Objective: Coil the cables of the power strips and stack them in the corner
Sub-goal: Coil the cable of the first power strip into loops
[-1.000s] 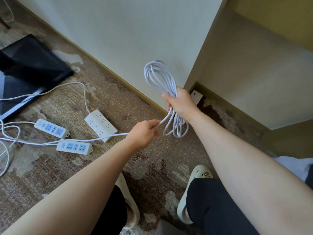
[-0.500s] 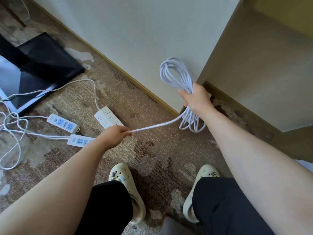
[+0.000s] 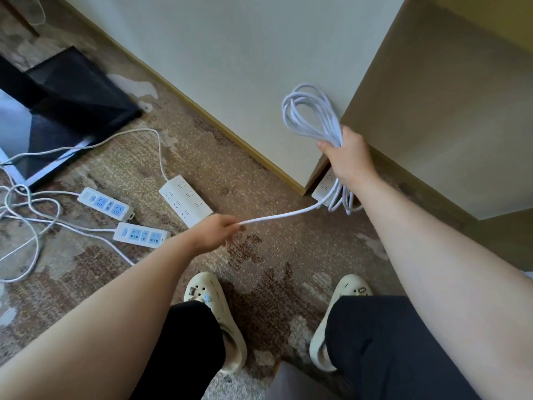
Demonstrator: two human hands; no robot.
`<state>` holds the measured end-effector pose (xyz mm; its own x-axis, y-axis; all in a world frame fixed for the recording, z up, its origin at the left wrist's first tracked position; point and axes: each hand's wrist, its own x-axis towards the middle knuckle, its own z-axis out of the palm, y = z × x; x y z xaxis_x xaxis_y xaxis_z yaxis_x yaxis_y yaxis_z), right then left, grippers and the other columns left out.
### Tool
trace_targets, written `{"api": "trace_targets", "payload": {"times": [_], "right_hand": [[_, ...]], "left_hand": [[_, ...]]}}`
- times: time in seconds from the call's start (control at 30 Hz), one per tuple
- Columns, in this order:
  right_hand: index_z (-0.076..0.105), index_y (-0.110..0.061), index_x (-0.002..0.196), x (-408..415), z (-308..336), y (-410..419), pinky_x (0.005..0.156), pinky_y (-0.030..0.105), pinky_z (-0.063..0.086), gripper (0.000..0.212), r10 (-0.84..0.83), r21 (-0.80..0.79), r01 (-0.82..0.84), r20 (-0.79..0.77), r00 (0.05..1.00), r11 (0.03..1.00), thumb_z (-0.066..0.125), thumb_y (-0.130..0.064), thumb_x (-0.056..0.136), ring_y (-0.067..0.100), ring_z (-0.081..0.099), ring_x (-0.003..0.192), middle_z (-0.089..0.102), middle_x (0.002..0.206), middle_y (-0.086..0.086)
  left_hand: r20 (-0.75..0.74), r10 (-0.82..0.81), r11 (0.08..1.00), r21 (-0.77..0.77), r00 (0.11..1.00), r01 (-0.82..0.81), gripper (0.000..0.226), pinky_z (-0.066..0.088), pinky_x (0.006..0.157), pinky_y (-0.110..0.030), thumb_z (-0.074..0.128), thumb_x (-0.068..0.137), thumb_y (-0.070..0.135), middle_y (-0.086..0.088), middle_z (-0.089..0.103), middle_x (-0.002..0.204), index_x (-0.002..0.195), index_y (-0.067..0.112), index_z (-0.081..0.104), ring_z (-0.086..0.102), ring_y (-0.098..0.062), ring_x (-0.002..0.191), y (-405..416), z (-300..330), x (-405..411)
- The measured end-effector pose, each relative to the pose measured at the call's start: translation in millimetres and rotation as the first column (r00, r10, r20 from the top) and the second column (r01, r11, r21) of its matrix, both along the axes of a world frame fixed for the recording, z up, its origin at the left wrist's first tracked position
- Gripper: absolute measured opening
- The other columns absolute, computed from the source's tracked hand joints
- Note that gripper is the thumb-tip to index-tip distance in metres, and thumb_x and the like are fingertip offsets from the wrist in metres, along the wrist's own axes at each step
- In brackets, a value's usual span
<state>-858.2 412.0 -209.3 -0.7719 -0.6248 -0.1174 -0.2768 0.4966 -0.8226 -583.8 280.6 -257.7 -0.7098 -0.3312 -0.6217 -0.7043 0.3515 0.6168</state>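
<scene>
1. White round cable, coiled in several long loops (image 3: 310,111): gripped in the right hand (image 3: 347,157), fingers curled round the bundle; loops rise above the fist and hang below it, in front of the wall corner (image 3: 314,171).
2. Straight white run of the same cable (image 3: 277,217): stretched from the lower loops leftward to the left hand (image 3: 215,230), which pinches it in curled fingers; where it continues past the fist is hidden.
3. White power strip at the foot of the wall corner (image 3: 324,187): largely covered by the right wrist and hanging loops; only one end with sockets shows.
4. Wide white power strip with two socket rows (image 3: 184,199): flat on the patterned brown carpet (image 3: 274,255), left of the wall corner; its near end is hidden behind the left hand.
5. Two narrow white power strips with blue socket faces (image 3: 105,204) (image 3: 141,235): further left of the wall corner, side by side, apart.
6. Loose white cables (image 3: 26,215): tangled at the left frame edge, cut off; which strip each belongs to cannot be told.
7. Black flat panel with pale edge (image 3: 66,111): far left, cut off.
8. Cream clogs (image 3: 215,316) and black trousers (image 3: 403,347): nearest the camera.
</scene>
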Motion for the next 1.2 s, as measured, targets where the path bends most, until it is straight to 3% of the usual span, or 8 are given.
{"api": "trace_targets", "payload": {"times": [0.1, 0.23, 0.4, 0.5, 0.63, 0.73, 0.97, 1.2], "right_hand": [[0.061, -0.026, 0.098, -5, -1, 4, 0.061, 0.021, 0.041, 0.012, -0.006, 0.01, 0.007, -0.03, 1.0, 1.0, 0.066, -0.035, 0.092, 0.001, 0.058, 0.076, 0.064, 0.085, -0.013], [0.061, -0.023, 0.095, -2, -2, 4, 0.06, 0.026, 0.043, 0.012, 0.011, 0.014, -0.011, -0.026, 1.0, 1.0, 0.066, -0.034, 0.093, 0.007, 0.057, 0.07, 0.062, 0.081, -0.009], [0.064, -0.027, 0.096, 6, 2, 1, 0.069, 0.038, 0.052, 0.003, 0.154, 0.069, -0.157, 0.059, 0.986, 0.985, 0.067, -0.028, 0.094, 0.014, 0.055, 0.065, 0.06, 0.074, -0.003], [0.066, -0.026, 0.103, 14, 3, 0, 0.07, 0.039, 0.053, 0.008, 0.21, 0.104, -0.22, 0.101, 0.972, 0.97, 0.067, -0.027, 0.095, 0.012, 0.055, 0.063, 0.06, 0.072, -0.001], [0.066, -0.021, 0.107, 18, -1, 4, 0.079, 0.044, 0.056, 0.013, 0.185, 0.108, -0.196, 0.106, 0.977, 0.975, 0.066, -0.027, 0.096, 0.018, 0.062, 0.074, 0.066, 0.082, 0.002], [0.065, -0.02, 0.106, 14, -4, 6, 0.082, 0.044, 0.054, 0.015, 0.157, 0.11, -0.162, 0.054, 0.986, 0.981, 0.065, -0.03, 0.096, 0.026, 0.064, 0.089, 0.068, 0.094, 0.007], [0.065, -0.016, 0.103, 1, -6, 5, 0.069, 0.037, 0.049, 0.018, 0.117, 0.083, -0.118, 0.016, 0.993, 0.99, 0.067, -0.032, 0.094, 0.022, 0.061, 0.079, 0.068, 0.093, 0.009], [0.063, -0.026, 0.091, 21, -4, -3, 0.054, 0.021, 0.05, 0.008, 0.245, 0.045, -0.258, 0.2, 0.949, 0.965, 0.068, -0.021, 0.093, 0.003, 0.055, 0.05, 0.063, 0.062, -0.005]], "left_hand": [[0.07, 0.067, 0.992, 0.098, 0.995, -0.074, 0.025, 0.046, 0.072, -0.031, 0.047, 0.101, 0.026, -0.003, 0.06, 0.071, 0.102, 0.018, 0.07, 0.057, -0.016, 0.068, -18, -10, 28], [0.189, 0.05, 0.998, -0.055, 0.981, -0.04, 0.024, 0.038, 0.055, -0.027, 0.052, 0.098, 0.032, -0.002, 0.054, 0.066, 0.09, 0.021, 0.071, 0.047, -0.015, 0.057, -21, -14, 37], [-0.041, -0.187, 0.929, -0.333, 0.981, 0.163, 0.024, 0.035, 0.047, -0.023, 0.052, 0.096, 0.041, 0.009, 0.057, 0.061, 0.072, 0.04, 0.056, 0.049, -0.009, 0.052, 14, 34, -40], [-0.198, -0.295, 0.826, -0.544, 0.935, 0.146, 0.026, 0.026, 0.043, -0.02, 0.051, 0.095, 0.044, 0.013, 0.054, 0.059, 0.071, 0.036, 0.058, 0.049, -0.003, 0.052, 40, 60, -72], [-0.08, -0.213, 0.914, -0.367, 0.974, 0.17, 0.024, 0.037, 0.046, -0.024, 0.049, 0.099, 0.031, 0.006, 0.058, 0.066, 0.089, 0.019, 0.067, 0.052, -0.012, 0.054, 47, 49, -76], [-0.084, -0.084, 0.961, -0.269, 0.993, 0.059, 0.021, 0.037, 0.048, -0.023, 0.047, 0.1, 0.025, 0.003, 0.059, 0.069, 0.095, 0.019, 0.066, 0.051, -0.013, 0.055, 24, 40, -65], [0.066, 0.096, 0.956, -0.283, 0.993, -0.073, 0.022, 0.041, 0.058, -0.03, 0.056, 0.096, 0.027, -0.003, 0.061, 0.072, 0.095, 0.012, 0.072, 0.052, -0.019, 0.062, -17, 21, -17], [-0.344, 0.003, 0.955, -0.278, 0.939, -0.105, 0.015, 0.033, 0.041, -0.01, 0.061, 0.093, 0.03, 0.008, 0.061, 0.06, 0.085, 0.024, 0.073, 0.048, 0.002, 0.046, 23, 58, -79]]}}
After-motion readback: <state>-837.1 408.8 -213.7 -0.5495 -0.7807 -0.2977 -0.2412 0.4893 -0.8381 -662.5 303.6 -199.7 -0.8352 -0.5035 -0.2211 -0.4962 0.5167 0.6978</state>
